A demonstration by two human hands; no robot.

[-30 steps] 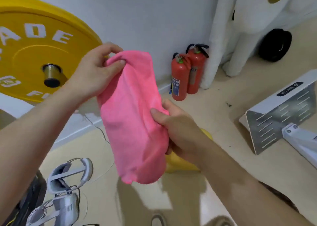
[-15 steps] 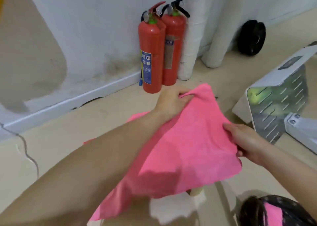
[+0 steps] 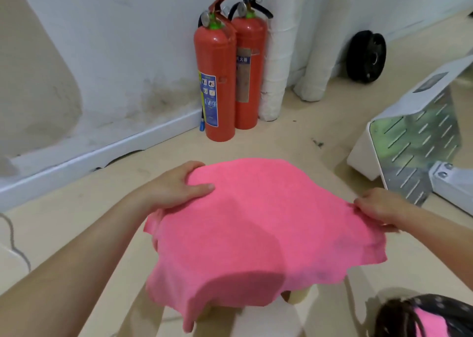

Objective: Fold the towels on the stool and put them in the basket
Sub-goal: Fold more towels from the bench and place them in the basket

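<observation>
one pink towel (image 3: 258,224), two hands gripping

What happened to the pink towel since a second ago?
The pink towel hung bunched up in the air; now it is spread wide and lowered over the stool. The left hand and right hand held it all along and now grip opposite edges. The fire extinguishers stayed by the wall.

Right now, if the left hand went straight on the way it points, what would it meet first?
The pink towel itself: the left hand grips its far edge, so it would push into that cloth. Beyond it only bare floor shows before the fire extinguishers, though depth is unclear.
</observation>
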